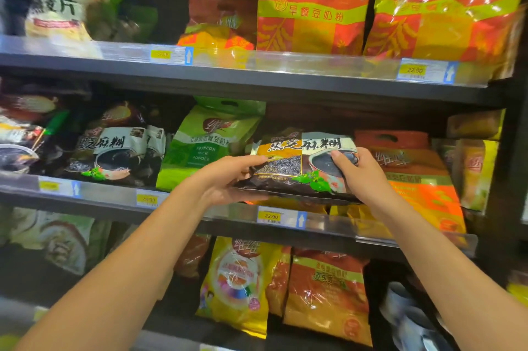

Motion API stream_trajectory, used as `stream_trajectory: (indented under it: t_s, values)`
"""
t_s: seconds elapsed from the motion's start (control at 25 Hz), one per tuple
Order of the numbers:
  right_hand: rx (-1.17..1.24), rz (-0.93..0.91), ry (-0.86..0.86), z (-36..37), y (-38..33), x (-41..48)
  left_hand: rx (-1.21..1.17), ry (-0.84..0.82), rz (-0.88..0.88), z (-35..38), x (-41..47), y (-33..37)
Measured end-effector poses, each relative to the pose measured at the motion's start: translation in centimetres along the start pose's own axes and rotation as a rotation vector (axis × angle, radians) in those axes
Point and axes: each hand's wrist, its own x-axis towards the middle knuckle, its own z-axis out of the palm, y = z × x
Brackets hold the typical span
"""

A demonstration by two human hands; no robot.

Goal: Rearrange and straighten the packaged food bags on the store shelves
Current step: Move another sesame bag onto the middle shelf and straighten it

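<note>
A dark black-sesame paste bag (297, 168) is held with both hands in front of the middle shelf (183, 213), tilted so its face looks up. My left hand (228, 179) grips its left edge, thumb on top and fingers underneath. My right hand (360, 173) clasps its right side. A green soy-milk powder bag (205, 145) leans just to the left. An orange bag (420, 179) stands to the right. Two more black-sesame bags (114, 150) sit further left on the same shelf.
The top shelf holds two large red-and-yellow bags (314, 5), a slumped one (217, 36) beside them and a green oat bag (74, 13) at the left. Yellow (237, 285) and orange (325, 296) bags stand on the lower shelf. Price tags (271, 217) line the shelf edges.
</note>
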Motion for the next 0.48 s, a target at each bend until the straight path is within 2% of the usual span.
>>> stream_trajectory:
  t_s: [0.08, 0.16, 0.28, 0.48]
  values:
    - [0.029, -0.017, -0.006, -1.0, 0.2, -1.1, -0.008, -0.067, -0.071, 0.0, -0.8, -0.4]
    - [0.086, -0.023, -0.015, -1.7, 0.5, -2.5, 0.040, -0.100, -0.068, 0.5, -1.6, -0.7]
    - [0.176, -0.047, -0.025, -2.4, 1.1, -4.8, 0.012, -0.076, -0.002, 1.9, -2.9, -1.0]
    - [0.254, -0.158, -0.040, -2.3, 2.1, -9.1, -0.106, -0.043, -0.025, 2.8, -6.2, -2.7]
